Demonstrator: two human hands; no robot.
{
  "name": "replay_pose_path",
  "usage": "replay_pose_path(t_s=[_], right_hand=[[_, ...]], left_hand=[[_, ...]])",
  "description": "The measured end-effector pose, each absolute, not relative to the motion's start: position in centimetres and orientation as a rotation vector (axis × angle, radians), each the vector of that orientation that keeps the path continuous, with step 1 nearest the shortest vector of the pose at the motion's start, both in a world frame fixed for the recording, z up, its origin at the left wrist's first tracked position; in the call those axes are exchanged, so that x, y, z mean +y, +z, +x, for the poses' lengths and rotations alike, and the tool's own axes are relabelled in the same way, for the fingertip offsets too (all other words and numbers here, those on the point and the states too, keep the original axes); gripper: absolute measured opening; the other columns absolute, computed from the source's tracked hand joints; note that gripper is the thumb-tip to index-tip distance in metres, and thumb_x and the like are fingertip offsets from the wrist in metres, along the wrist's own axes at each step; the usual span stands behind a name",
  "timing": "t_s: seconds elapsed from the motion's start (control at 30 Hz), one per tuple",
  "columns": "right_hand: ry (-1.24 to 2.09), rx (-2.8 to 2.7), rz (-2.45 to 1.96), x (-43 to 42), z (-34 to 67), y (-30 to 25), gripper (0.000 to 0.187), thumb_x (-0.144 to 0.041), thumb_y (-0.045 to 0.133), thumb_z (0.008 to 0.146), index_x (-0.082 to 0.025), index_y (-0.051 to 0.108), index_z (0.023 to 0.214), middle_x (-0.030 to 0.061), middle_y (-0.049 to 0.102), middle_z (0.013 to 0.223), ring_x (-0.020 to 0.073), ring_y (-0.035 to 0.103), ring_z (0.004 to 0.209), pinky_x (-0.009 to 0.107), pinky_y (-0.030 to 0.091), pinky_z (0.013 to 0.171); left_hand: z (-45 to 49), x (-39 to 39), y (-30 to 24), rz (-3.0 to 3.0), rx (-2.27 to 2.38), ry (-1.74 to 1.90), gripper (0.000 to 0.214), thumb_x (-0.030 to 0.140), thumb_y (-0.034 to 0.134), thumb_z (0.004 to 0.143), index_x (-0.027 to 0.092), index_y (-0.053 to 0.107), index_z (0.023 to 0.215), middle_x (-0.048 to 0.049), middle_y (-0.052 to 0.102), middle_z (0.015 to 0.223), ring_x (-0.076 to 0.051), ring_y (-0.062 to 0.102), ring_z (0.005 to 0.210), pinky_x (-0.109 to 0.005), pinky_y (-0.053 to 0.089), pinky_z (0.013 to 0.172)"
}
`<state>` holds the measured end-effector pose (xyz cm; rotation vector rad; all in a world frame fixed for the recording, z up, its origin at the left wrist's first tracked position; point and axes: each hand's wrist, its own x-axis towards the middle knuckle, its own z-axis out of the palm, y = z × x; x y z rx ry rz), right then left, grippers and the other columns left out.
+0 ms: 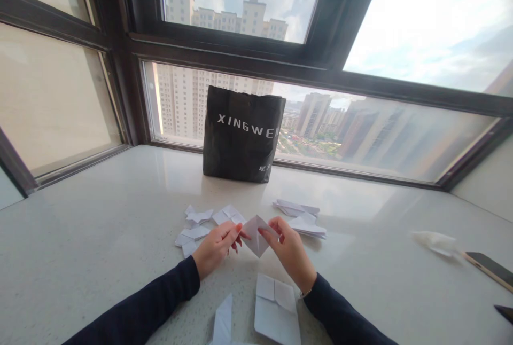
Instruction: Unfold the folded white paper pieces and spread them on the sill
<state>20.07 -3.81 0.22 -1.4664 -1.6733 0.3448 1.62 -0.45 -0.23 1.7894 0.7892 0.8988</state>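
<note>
A small folded white paper piece (256,238), diamond-shaped, is held just above the pale stone sill. My left hand (216,246) pinches its left corner with thumb and fingers. My right hand (289,249) grips its right side, fingers curled over the top edge. Both sleeves are dark. Several finished folded papers (196,226) lie scattered left of the hands, and a flat stack of folded papers (298,216) lies behind the right hand.
A black bag (240,134) with white lettering stands against the window at the back. Two folded white sheets (276,310) lie near me. A crumpled tissue (436,242) and a phone (491,269) lie at the right. Window frames enclose the sill.
</note>
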Motion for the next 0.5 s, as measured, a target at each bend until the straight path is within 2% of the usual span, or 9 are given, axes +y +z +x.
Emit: replay_pose_path(t_s=[0.07, 0.1, 0.17, 0.23, 0.33, 0.43, 0.5], right_hand=[[0.492, -1.524, -1.391, -3.8, 20.1, -0.3, 0.026, -0.043, 0.052, 0.079, -0.019, 0.049, 0.070, -0.0045, 0.049, 0.055, 0.0099, 0.041, 0.044, 0.021, 0.033, 0.042], [0.557, -1.468, -1.360, -3.8, 20.1, -0.5, 0.029, -0.046, 0.051, 0.079, -0.018, 0.049, 0.071, -0.0050, 0.049, 0.053, 0.0087, 0.038, 0.040, 0.021, 0.031, 0.038], [0.638, -1.381, -1.316, -3.9, 19.9, -0.8, 0.032, -0.050, 0.051, 0.078, -0.018, 0.050, 0.073, -0.0058, 0.048, 0.051, 0.0068, 0.034, 0.035, 0.019, 0.027, 0.033], [0.660, -1.335, -1.292, -4.0, 19.6, -0.8, 0.035, -0.051, 0.051, 0.077, -0.017, 0.051, 0.073, -0.0063, 0.048, 0.049, 0.0057, 0.032, 0.032, 0.018, 0.024, 0.030], [0.672, -1.298, -1.264, -4.0, 19.4, -0.7, 0.036, -0.053, 0.053, 0.075, -0.017, 0.052, 0.073, -0.0068, 0.047, 0.048, 0.0049, 0.031, 0.031, 0.018, 0.022, 0.028], [0.642, -1.252, -1.245, -4.1, 19.5, -0.5, 0.034, -0.051, 0.053, 0.076, -0.018, 0.052, 0.077, -0.0097, 0.040, 0.043, 0.0051, 0.028, 0.029, 0.018, 0.021, 0.026], [0.561, -1.219, -1.199, -4.3, 19.7, -0.5, 0.029, -0.047, 0.053, 0.078, -0.018, 0.054, 0.079, -0.0105, 0.039, 0.040, 0.0066, 0.034, 0.029, 0.018, 0.027, 0.027]], left_hand=[[1.1, -0.1, 0.0, 2.045, 0.871, 1.006, 0.041, 0.046, 0.037, 0.084, 0.015, 0.061, 0.094, -0.0117, 0.058, 0.097, -0.025, 0.051, 0.094, -0.037, 0.037, 0.084], [0.8, 0.1, -0.1, 2.206, 0.941, 1.021, 0.036, 0.040, 0.040, 0.083, 0.015, 0.059, 0.102, -0.0128, 0.054, 0.110, -0.027, 0.045, 0.105, -0.041, 0.031, 0.092], [0.3, 0.4, -0.7, 2.445, 1.094, 0.919, 0.040, 0.034, 0.047, 0.080, 0.013, 0.052, 0.114, -0.0154, 0.047, 0.123, -0.029, 0.037, 0.115, -0.045, 0.026, 0.096], [0.1, 0.7, -1.4, 2.542, 1.185, 0.761, 0.047, 0.034, 0.052, 0.078, 0.010, 0.048, 0.119, -0.0173, 0.045, 0.125, -0.030, 0.036, 0.117, -0.045, 0.028, 0.096], [0.0, 0.8, -2.0, 2.579, 1.200, 0.706, 0.044, 0.030, 0.049, 0.081, 0.009, 0.047, 0.119, -0.0170, 0.049, 0.121, -0.028, 0.042, 0.113, -0.042, 0.033, 0.094], [0.0, 0.9, -1.5, 2.483, 1.133, 0.816, 0.034, 0.026, 0.041, 0.082, 0.012, 0.056, 0.110, -0.0146, 0.055, 0.115, -0.027, 0.047, 0.109, -0.040, 0.034, 0.094], [0.2, 0.9, -0.8, 2.259, 1.057, 0.960, 0.031, 0.030, 0.039, 0.083, 0.015, 0.061, 0.099, -0.0123, 0.059, 0.108, -0.027, 0.050, 0.105, -0.041, 0.035, 0.093]])
